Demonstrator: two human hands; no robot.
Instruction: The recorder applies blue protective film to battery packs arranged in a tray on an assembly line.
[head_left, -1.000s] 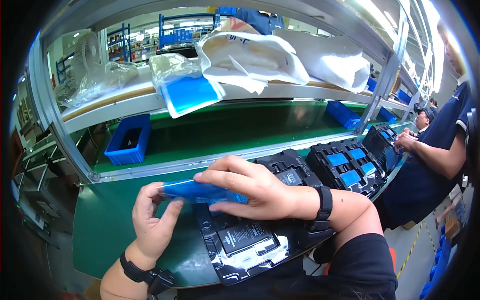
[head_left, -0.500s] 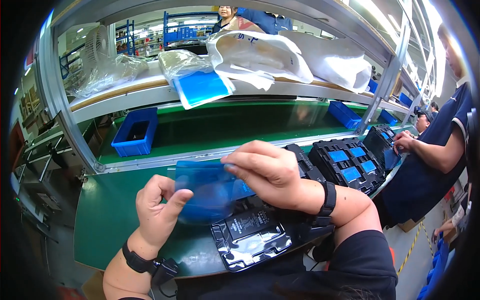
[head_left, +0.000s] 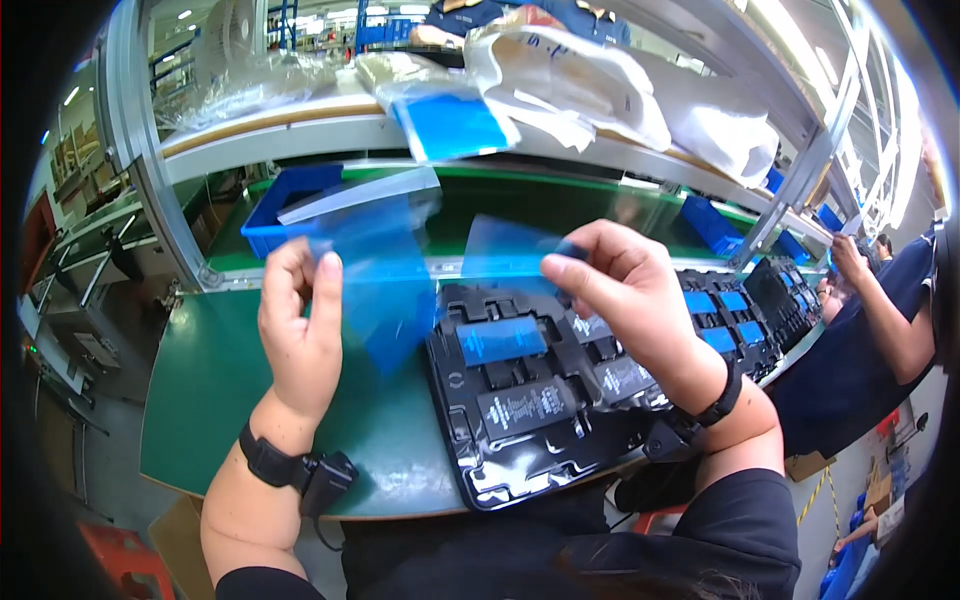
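My left hand (head_left: 303, 345) pinches blue translucent film sheets (head_left: 385, 300) between thumb and fingers; they hang above the green bench, blurred by motion. Level with it, my right hand (head_left: 632, 295) pinches a smaller piece of blue film (head_left: 508, 245), which appears apart from the left-hand sheets. Below and between the hands lies a black plastic tray (head_left: 455, 410) with moulded pockets. Flat black batteries (head_left: 527, 407) with white print sit in it. One pocket, at the tray's far left, shows a blue film-covered piece (head_left: 502, 341). My right forearm hides the tray's right side.
Beyond the bench stand a blue bin (head_left: 268, 238) at left and another blue bin (head_left: 712, 226) at right. Plastic bags and a blue film stack (head_left: 455, 126) lie on the shelf overhead. To the right are more black trays (head_left: 722, 320) and a co-worker (head_left: 850, 345).
My hands have moved apart; the blue film, held between both before, now shows as separate pieces in each hand. The view has shifted, so more of the tray shows.
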